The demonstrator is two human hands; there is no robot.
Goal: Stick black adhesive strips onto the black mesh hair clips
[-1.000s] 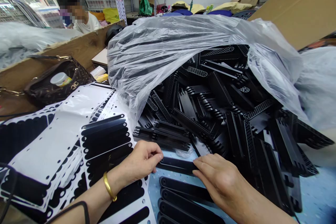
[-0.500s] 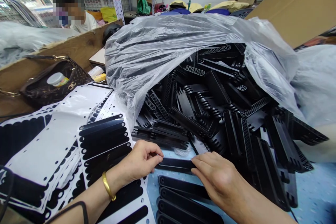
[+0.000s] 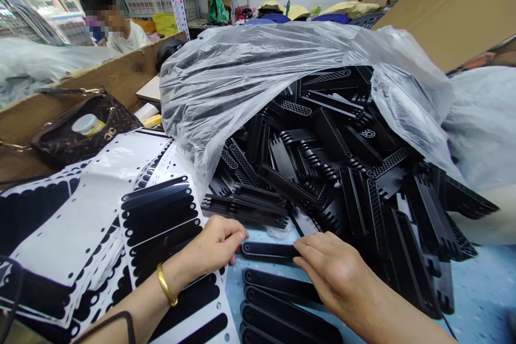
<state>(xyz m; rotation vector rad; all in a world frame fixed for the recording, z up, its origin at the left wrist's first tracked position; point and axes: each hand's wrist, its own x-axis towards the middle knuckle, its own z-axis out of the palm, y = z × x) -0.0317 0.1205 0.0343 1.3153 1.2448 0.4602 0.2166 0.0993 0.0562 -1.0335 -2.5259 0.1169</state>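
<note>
My right hand [image 3: 336, 266] grips the right end of a long black plastic strip [image 3: 268, 251] with a rounded left end and a small hole, thumb and fingers closed on it. My left hand [image 3: 220, 244], with a gold bracelet on its wrist, is just beyond the strip's left end. Its thumb and forefinger are pressed together, and nothing shows between them. Below the held strip, several similar black strips [image 3: 282, 303] lie stacked side by side on the blue surface. Under my left forearm is a white sheet of black rounded stickers [image 3: 161, 207].
A large heap of black plastic parts [image 3: 306, 150] spills from a clear plastic bag [image 3: 226, 75]. More sticker sheets [image 3: 80, 226] lie at the left, with a brown handbag [image 3: 91, 123] behind them. Another person [image 3: 129, 35] sits beyond a cardboard wall [image 3: 133, 70].
My left fingers have come off the strip's left end and shifted slightly left, uncovering its rounded tip and hole. My right hand keeps its hold.
</note>
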